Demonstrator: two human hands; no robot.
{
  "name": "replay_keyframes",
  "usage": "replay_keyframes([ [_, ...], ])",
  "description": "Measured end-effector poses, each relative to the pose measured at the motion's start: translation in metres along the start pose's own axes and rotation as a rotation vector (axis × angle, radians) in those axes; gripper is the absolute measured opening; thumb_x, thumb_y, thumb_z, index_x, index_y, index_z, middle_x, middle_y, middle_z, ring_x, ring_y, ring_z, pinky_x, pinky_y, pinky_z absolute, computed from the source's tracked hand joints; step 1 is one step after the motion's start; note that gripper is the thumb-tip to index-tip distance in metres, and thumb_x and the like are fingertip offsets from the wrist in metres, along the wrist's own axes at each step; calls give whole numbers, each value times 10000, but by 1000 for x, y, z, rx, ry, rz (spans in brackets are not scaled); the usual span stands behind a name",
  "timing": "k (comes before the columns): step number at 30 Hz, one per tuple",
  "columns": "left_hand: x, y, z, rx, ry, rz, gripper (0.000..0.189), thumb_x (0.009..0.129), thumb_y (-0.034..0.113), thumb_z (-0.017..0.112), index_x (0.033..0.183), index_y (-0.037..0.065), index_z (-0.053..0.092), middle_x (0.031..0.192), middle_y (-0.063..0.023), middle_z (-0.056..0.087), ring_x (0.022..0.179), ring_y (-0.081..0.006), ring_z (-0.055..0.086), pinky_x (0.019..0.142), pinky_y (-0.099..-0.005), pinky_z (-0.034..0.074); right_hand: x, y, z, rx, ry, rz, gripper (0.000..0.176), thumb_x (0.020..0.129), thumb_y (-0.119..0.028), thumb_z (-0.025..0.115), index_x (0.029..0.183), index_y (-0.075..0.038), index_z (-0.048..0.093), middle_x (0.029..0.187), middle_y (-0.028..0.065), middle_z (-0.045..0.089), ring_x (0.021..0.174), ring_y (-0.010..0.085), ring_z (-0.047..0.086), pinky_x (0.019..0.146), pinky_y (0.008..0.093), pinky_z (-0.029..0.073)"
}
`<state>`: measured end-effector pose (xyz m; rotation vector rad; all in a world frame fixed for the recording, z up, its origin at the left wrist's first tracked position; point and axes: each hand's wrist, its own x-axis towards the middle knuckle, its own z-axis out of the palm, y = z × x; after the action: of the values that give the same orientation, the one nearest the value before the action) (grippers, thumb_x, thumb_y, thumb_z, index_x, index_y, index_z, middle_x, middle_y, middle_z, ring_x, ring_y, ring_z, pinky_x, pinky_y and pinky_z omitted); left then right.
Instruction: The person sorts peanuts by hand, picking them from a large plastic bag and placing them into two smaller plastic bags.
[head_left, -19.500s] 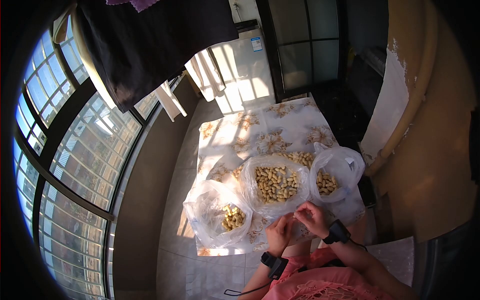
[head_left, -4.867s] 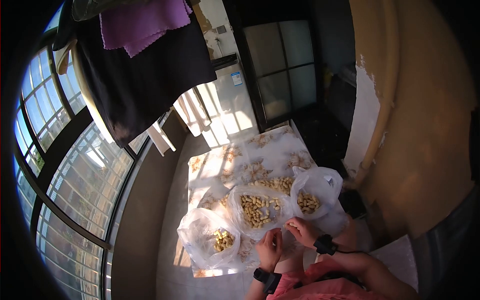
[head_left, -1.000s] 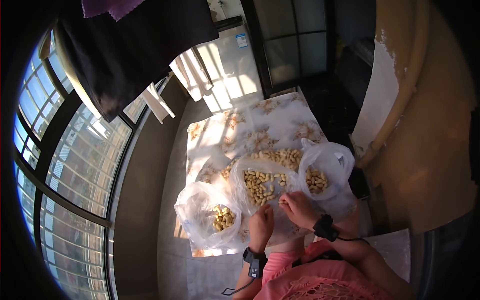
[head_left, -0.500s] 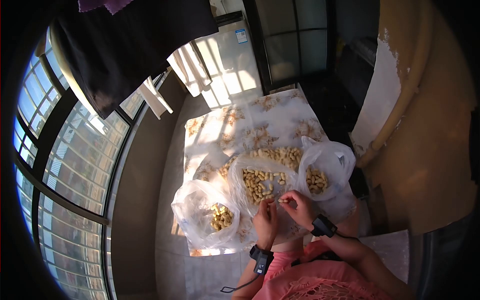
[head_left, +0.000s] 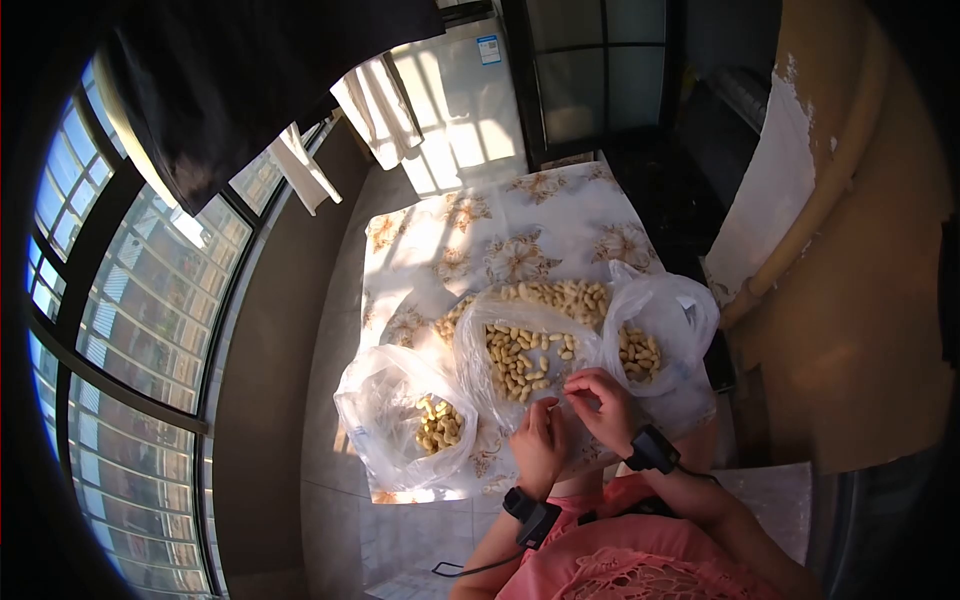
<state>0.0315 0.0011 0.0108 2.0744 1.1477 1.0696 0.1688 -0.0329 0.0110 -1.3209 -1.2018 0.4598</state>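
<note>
Well beyond the peanuts, a label looks unreadable

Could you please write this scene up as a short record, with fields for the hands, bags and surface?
Left hand: fingers curled, in front of the middle bag; contents unclear
Right hand: fingers bent, close to the left hand; contents unclear
Middle bag: open, unshelled peanuts inside
Left bag: open, a small heap inside
Right bag: open, a small heap inside
Behind middle bag: a loose pile
Surface: flower-patterned tablecloth, partly sunlit
</note>
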Motion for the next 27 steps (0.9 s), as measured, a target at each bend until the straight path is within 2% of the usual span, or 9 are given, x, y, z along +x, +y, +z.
replay_keyframes([
  [2,1,2,0,-18,19,-8,114,932,84,599,1029,32,629,724,-140,626,606,-306,629,554,-391,473,-1,-4,-1,-15,3,-5,130,851,20,681,971,-25,656,1049,111,632,885,245,680,729,316,571],
  [4,-3,-1,0,-51,31,-34,112,941,91,596,1028,28,626,733,-147,629,607,-308,629,553,-390,472,-2,-8,-5,-175,-18,-147,112,833,-19,706,925,-39,644,978,101,632,824,260,666,677,333,555],
  [11,-2,-6,1,-178,88,-105,123,985,128,571,1009,15,611,740,-156,625,579,-271,603,539,-366,448,-29,-21,-12,-265,-293,-87,144,771,-65,726,866,-63,618,884,86,612,808,312,640,681,391,531],
  [12,-3,-7,1,-183,83,-102,123,985,128,571,1009,15,611,740,-156,625,579,-271,603,539,-366,448,-31,-21,-12,-270,-288,-84,144,771,-65,726,866,-63,618,884,86,612,808,312,640,681,391,531],
  [14,-4,-9,0,-178,35,-132,108,979,109,578,1035,19,600,859,-184,670,689,-359,651,601,-405,502,-32,-20,-10,-357,-297,-177,148,767,-73,717,880,-63,620,909,93,596,808,312,629,693,394,530],
  [21,-4,-4,-4,-190,27,-144,127,993,142,568,971,18,583,821,-188,649,690,-389,629,604,-433,488,-34,-8,-3,-397,-266,-140,175,759,-69,715,900,-56,611,903,105,591,809,333,626,691,415,520],
  [22,-5,-5,-3,-191,28,-143,127,993,142,568,971,18,583,821,-188,649,690,-389,629,604,-433,488,-35,-7,-3,-397,-266,-142,175,759,-69,715,900,-56,611,903,105,591,809,333,626,691,415,520],
  [24,-5,-8,-1,-131,93,-70,185,1011,183,556,913,27,564,674,-159,579,570,-298,582,540,-393,438,-36,-5,-4,-274,-232,-134,152,791,-36,701,914,-47,611,881,116,610,790,331,632,679,408,520],
  [27,-5,-8,-1,-108,113,-31,203,1012,197,558,898,29,553,673,-171,573,570,-323,580,534,-402,430,-35,-10,-5,-151,-147,-25,116,863,-25,679,965,-38,624,896,121,651,781,289,661,672,365,522],
])
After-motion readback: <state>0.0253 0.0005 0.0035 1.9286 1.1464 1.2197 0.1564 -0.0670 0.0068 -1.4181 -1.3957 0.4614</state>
